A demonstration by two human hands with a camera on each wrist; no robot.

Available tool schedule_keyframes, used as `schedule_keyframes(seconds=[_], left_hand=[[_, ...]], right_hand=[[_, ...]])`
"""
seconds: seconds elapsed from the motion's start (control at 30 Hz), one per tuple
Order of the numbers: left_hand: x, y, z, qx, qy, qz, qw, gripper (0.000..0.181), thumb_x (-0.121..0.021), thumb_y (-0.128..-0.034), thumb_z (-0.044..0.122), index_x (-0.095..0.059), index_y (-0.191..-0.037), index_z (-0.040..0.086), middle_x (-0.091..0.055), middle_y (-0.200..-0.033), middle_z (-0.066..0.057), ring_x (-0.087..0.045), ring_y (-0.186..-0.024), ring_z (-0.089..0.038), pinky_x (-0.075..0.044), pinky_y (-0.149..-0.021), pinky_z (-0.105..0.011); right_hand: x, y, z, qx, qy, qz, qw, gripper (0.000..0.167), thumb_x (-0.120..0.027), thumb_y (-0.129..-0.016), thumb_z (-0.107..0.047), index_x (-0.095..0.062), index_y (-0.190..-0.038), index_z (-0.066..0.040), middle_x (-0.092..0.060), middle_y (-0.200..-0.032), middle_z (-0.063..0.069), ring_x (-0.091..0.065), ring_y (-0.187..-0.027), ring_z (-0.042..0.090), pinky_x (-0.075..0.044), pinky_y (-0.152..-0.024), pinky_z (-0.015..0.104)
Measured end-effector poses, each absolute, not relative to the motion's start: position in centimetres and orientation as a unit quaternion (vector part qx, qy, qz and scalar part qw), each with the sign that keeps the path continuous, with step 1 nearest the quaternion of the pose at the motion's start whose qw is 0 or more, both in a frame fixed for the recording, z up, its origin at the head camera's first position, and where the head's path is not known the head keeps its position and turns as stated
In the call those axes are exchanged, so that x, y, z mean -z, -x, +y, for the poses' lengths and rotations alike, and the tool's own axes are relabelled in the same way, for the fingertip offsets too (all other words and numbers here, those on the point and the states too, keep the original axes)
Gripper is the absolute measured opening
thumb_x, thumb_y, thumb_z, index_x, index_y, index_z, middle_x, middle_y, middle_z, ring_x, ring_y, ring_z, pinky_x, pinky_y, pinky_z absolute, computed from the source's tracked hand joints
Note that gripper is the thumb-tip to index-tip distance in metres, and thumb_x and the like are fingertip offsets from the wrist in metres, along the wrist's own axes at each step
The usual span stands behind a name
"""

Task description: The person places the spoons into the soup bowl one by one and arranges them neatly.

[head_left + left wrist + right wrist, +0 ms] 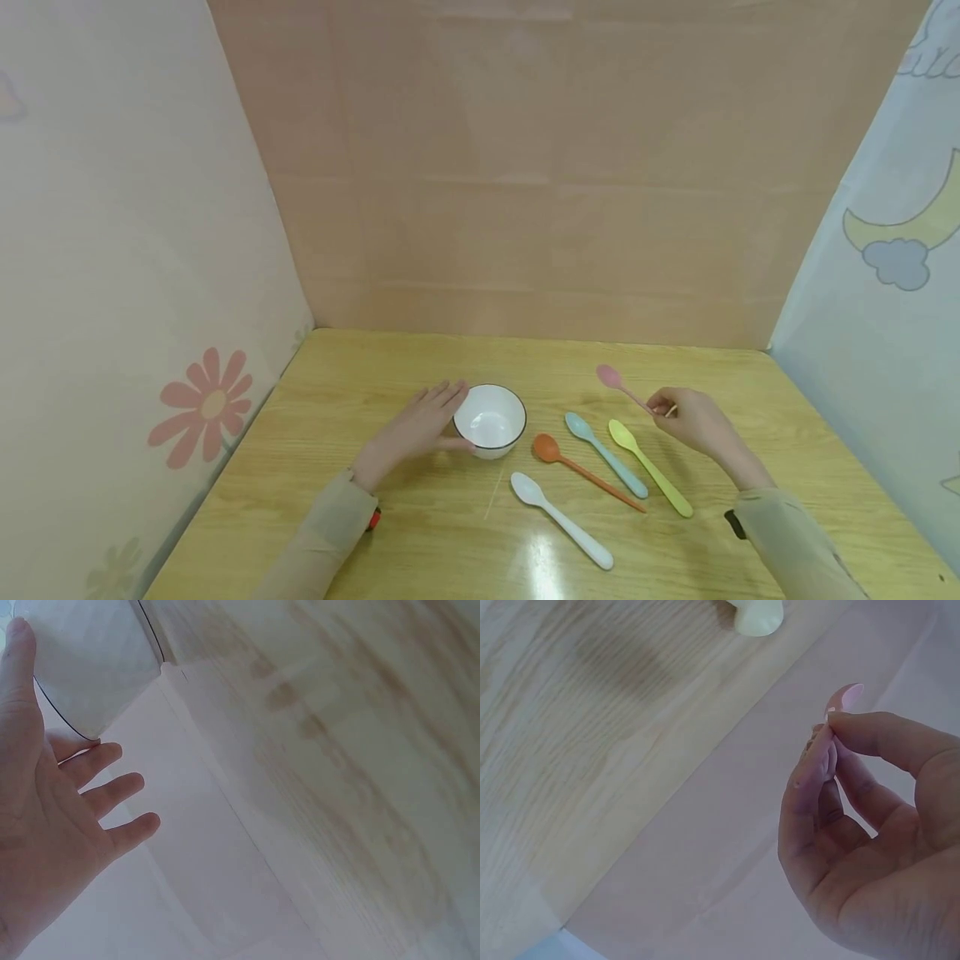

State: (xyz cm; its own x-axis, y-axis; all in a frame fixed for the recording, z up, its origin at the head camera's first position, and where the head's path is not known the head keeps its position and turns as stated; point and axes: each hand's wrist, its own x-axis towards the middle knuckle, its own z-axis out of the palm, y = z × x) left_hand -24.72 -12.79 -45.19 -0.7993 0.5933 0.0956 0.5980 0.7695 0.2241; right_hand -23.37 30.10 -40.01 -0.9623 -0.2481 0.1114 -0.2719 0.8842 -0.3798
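Note:
A white bowl [490, 419] with a dark rim stands on the table. My left hand [420, 423] touches its left side, fingers fairly straight and thumb spread along the front. The left wrist view shows the thumb and index finger against the bowl [90, 656], the other fingers apart from it. A pink spoon [610, 377] is held up by my right hand [693, 421], thumb and fingertips pinching its handle, bowl end pointing away to the left. In the right wrist view, only the tip of the spoon [848, 696] shows past the fingers.
Between the hands lie a light blue spoon [606, 454], a yellow spoon [649, 467], an orange spoon [588, 475] and a white spoon [561, 521], all slanting on the wooden table [420, 533]. Decorated panels rise at left and right, with a plain pinkish backdrop [525, 183] behind.

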Motion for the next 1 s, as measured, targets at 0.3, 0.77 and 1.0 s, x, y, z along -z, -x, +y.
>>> schedule_keyframes(seconds=[0.3,0.77,1.0], left_hand=[[45.3,24.4,-13.0,0.128,0.317,-0.94,0.009,0.097,-0.062,-0.0873,0.062,-0.029,-0.155,0.001,-0.03,-0.162,-0.015,-0.029,-0.15,-0.042,-0.029,-0.118,-0.062],[45.5,24.7,-12.7,0.127,0.311,-0.942,0.005,0.099,-0.06,-0.0865,0.065,-0.027,-0.156,0.004,-0.029,-0.163,-0.013,-0.026,-0.151,-0.039,-0.028,-0.119,-0.061],[45.4,24.8,-12.7,0.129,0.308,-0.943,0.003,0.1,-0.06,-0.086,0.065,-0.026,-0.156,0.004,-0.028,-0.164,-0.013,-0.026,-0.151,-0.039,-0.027,-0.12,-0.061]], right_hand=[[39.3,23.5,28.3,-0.195,-0.149,-0.969,0.022,0.012,-0.067,-0.085,-0.003,-0.071,-0.096,0.0,-0.069,-0.082,0.005,-0.066,-0.073,0.019,-0.052,-0.061,0.033],[38.5,23.9,26.0,-0.177,-0.17,-0.969,0.008,0.013,-0.067,-0.083,-0.001,-0.071,-0.095,-0.001,-0.068,-0.081,0.004,-0.061,-0.069,0.013,-0.049,-0.058,0.029],[38.4,24.0,25.2,-0.17,-0.177,-0.969,0.01,0.012,-0.068,-0.083,-0.001,-0.072,-0.094,-0.003,-0.068,-0.08,0.003,-0.058,-0.068,0.011,-0.047,-0.057,0.027]])
